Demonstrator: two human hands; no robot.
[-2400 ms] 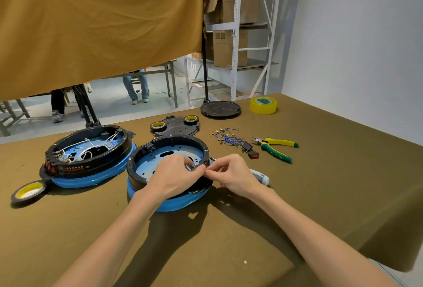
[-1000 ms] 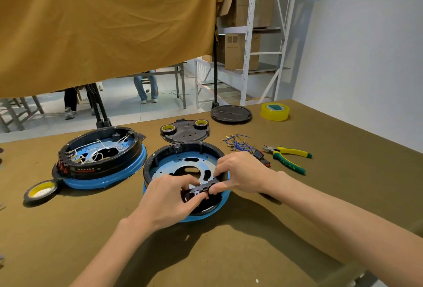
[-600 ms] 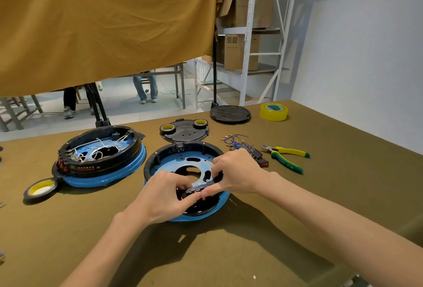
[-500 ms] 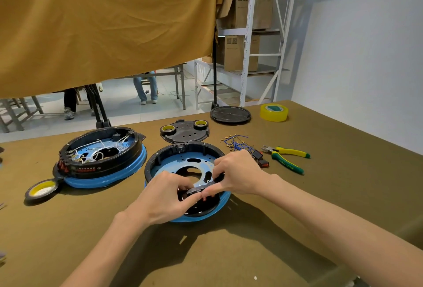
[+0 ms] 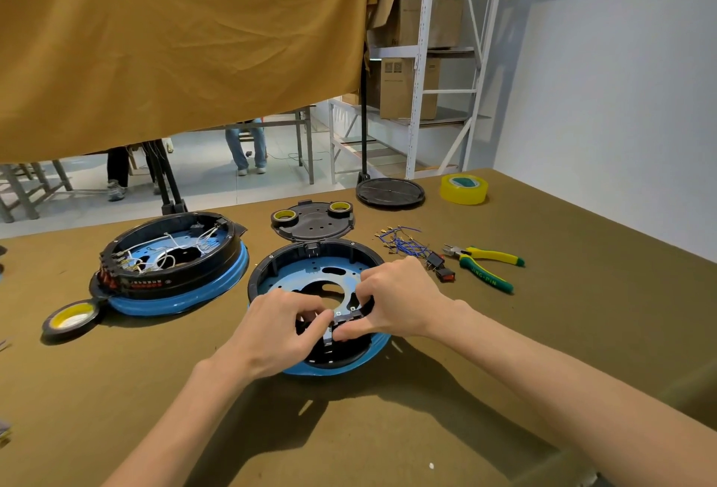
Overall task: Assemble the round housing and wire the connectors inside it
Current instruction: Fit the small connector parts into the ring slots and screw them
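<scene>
- The round housing [image 5: 310, 273], a black ring on a blue base with a blue inner plate, rests on the olive counter [image 5: 543, 331] directly in front of the person.
- The left hand [image 5: 275, 331] and the right hand [image 5: 399, 300] meet over the near inner edge of the housing.
- Both hands pinch a small black connector part [image 5: 341, 319] with curled fingers and thumbs; the part sits inside the ring, near its front wall.
- A second housing [image 5: 170, 265], fitted with white wires, stands to the left, well apart.
- A black cover plate [image 5: 314, 220] carrying two tape rolls lies just behind the first housing.
- Blue wires [image 5: 403, 244], small black switches [image 5: 440, 267] and yellow-green pliers [image 5: 485, 265] lie to the right.
- A yellow tape roll [image 5: 463, 189] and a black round lid [image 5: 390, 192] sit near the far edge.
</scene>
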